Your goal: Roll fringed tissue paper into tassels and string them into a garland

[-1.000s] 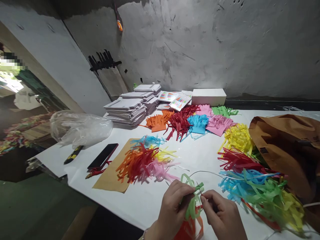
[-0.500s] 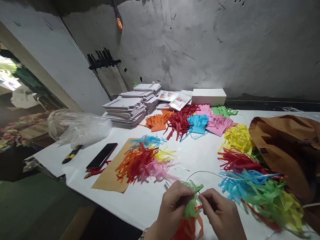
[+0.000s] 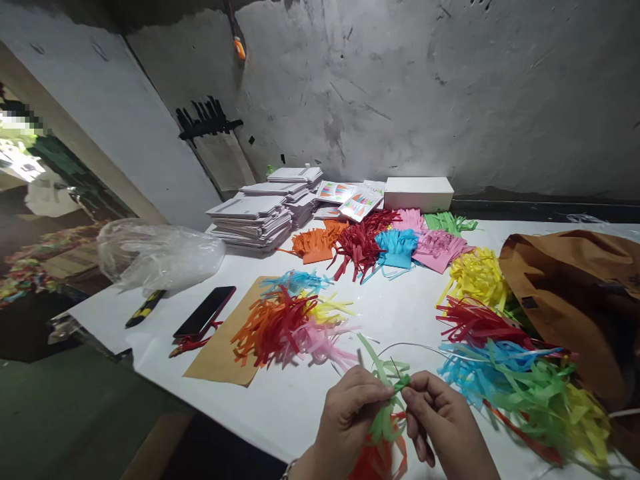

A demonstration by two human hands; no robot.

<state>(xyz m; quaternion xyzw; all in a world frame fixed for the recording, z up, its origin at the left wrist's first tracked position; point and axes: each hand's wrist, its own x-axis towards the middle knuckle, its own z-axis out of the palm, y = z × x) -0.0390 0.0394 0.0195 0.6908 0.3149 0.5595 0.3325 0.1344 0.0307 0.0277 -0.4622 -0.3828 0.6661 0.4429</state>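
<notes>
A green paper tassel hangs between my hands at the front of the table, its strips spreading up and down. My left hand is closed in a pinch on the left of its twisted top. My right hand pinches the other end of that twist, lower fingers curled. A thin, dark needle-like sliver pokes up from the twist. Below the green strips lies an orange tassel, partly hidden by my left hand. A white cord arcs from behind the tassel to the right.
Left of my hands, mixed tassels lie on brown paper beside a phone. More tassels and a brown bag sit at right. Behind are fringed paper bundles, stacked white packs and a white box.
My right fingers have shifted up onto the twist, and its top is wound tighter. Pale green strips now stick up above my hands. The needle-like sliver points more upward.
</notes>
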